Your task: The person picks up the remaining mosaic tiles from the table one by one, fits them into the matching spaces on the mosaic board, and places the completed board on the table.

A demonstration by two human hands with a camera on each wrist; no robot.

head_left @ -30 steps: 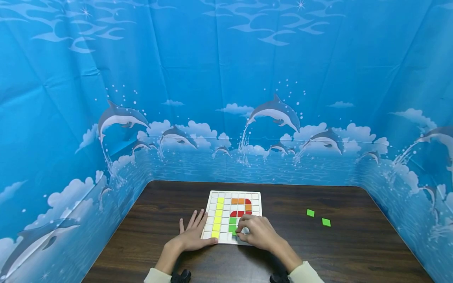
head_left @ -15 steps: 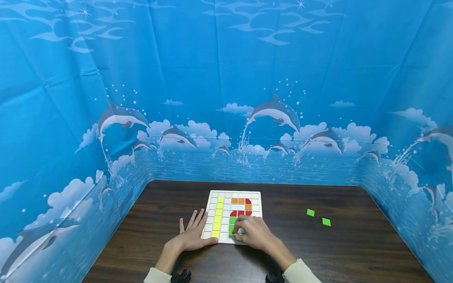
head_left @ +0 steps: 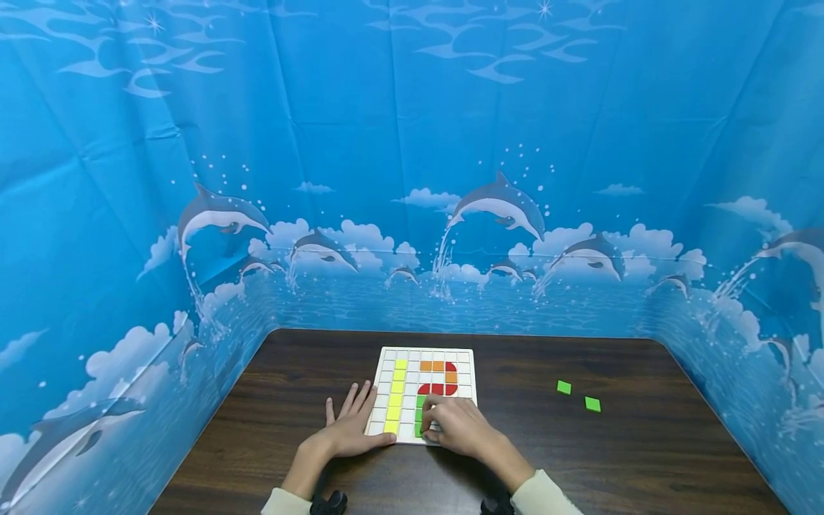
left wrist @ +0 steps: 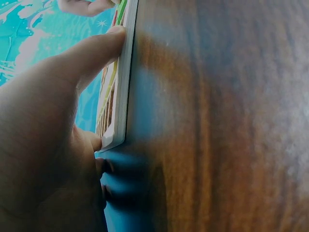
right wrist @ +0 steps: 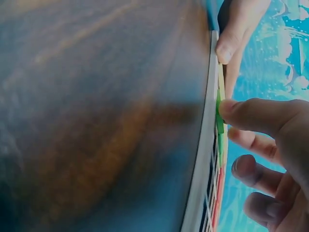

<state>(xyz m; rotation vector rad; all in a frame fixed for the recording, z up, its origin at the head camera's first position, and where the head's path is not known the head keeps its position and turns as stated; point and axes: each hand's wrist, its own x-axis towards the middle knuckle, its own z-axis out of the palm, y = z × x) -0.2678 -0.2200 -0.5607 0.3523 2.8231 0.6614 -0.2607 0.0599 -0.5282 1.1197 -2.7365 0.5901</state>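
Observation:
A white grid board (head_left: 472, 372) lies on the table, holding a column of yellow tiles (head_left: 395, 400) and orange and red tiles (head_left: 438, 389) forming a curve. Green tiles (head_left: 420, 402) run below the red ones toward the near edge. My left hand (head_left: 347, 433) lies spread at the board's near left corner, thumb resting on its edge. Over the lower right part, my right hand (head_left: 460, 425) has curled fingers and pinches a green tile (right wrist: 219, 111) at the near end of the green column. The right thumb (right wrist: 241, 108) touches that tile; the hand hides cells beneath it.
Two loose green tiles (head_left: 592, 405) lie on the dark wooden table (head_left: 644, 443), to the right of the board. A blue dolphin-print curtain (head_left: 412, 214) surrounds the table at the back and sides.
My right hand has slid slightly left and toward me, and the green tile with it, to the lower end of the green column. The left hand stays still.

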